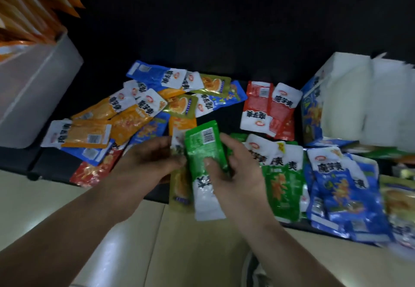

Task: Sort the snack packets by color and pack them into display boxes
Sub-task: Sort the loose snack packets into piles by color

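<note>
Both hands meet over the middle of a black table (224, 116). My right hand (233, 163) grips a green snack packet (203, 149), barcode side up, its white end pointing toward me. My left hand (150, 158) holds the edge of that packet and an olive-yellow packet (179, 188) beneath it. A mixed heap of orange, blue and olive packets (143, 107) lies to the left. Two red packets (269, 111) lie to the right, with green packets (280, 185) and blue packets (345, 192) near the front right.
A white box (33, 98) filled with orange packets stands at the left. A white display box (359, 102) with blue print stands at the right, more blue packets beside it. Pale floor tiles (157, 242) and a shoe (253, 271) show below the table edge.
</note>
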The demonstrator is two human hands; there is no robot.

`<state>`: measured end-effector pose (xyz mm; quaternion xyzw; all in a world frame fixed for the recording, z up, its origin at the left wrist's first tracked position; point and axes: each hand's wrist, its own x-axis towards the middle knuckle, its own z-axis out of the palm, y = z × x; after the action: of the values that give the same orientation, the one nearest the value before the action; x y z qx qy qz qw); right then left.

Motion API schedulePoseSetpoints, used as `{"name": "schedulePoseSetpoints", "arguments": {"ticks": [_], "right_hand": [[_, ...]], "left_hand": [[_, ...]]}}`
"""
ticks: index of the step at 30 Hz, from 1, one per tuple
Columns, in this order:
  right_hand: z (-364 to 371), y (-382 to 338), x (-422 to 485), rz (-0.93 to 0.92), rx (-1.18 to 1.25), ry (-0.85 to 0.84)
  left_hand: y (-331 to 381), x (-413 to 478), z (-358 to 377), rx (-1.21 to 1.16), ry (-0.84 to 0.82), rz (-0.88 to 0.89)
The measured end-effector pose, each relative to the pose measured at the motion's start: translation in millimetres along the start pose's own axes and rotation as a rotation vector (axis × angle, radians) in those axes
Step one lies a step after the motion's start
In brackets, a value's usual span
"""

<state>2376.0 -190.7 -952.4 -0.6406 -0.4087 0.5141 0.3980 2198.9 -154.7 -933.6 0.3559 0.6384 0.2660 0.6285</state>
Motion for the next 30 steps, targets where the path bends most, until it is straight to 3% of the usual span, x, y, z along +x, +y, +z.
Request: {"name": "schedulePoseSetpoints", "arguments": {"ticks": [6, 14, 19, 30], "right_hand": [[-41.9, -6.9, -14.7, 0.043, 0.06, 0.006], [-111.8, 11.7, -52.6, 0.039, 0.053, 0.25], [-147.8, 21.2, -53.5, -0.017, 0.052, 0.41], [-177.7, 23.5, -65.4, -0.037, 0.26, 0.428]], "left_hand": [[12.4, -18.1, 31.2, 0.062, 0.078, -0.067], [43.8, -41.5, 111.9, 0.301, 0.082, 0.018], [30.3, -51.8, 170.1, 0.258, -0.102, -0.05], [19.6, -51.5, 210.0, 0.241, -0.098, 0.025]]}}
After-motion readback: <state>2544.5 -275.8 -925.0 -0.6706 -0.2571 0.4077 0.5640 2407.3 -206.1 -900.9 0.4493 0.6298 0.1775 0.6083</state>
